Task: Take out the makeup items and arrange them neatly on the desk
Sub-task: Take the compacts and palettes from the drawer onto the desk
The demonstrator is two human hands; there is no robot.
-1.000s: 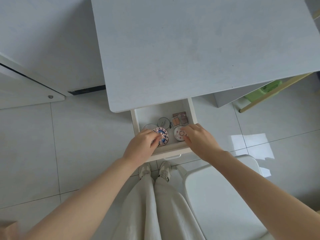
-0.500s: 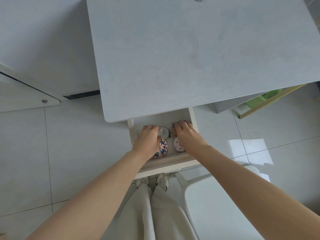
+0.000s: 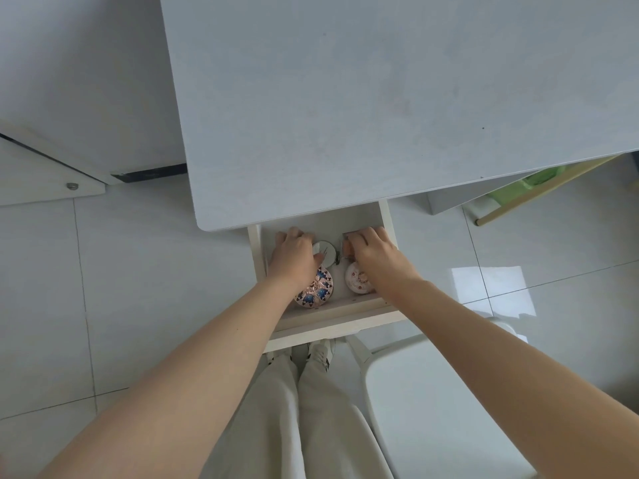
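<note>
An open white drawer (image 3: 332,314) sticks out under the pale grey desk (image 3: 345,98). Inside, near the front, lie a blue-patterned round compact (image 3: 316,290) and a white-and-pink round compact (image 3: 358,281). A grey round compact (image 3: 326,252) lies further back, between my hands. My left hand (image 3: 292,254) reaches into the back left corner, fingers curled over a small item of which only a pale edge shows. At the back right, my right hand (image 3: 371,250) curls its fingers round a brown square palette (image 3: 347,245).
A white chair seat (image 3: 442,409) stands at my lower right, close to the drawer front. A wooden stick (image 3: 539,191) and a green object (image 3: 539,176) lie under the desk's right side. White cabinet parts (image 3: 52,160) are on the left. My legs stand below the drawer.
Both hands have moved from the front compacts deeper into the drawer, the left to the back left corner, the right onto the palette. The view has shifted closer.
</note>
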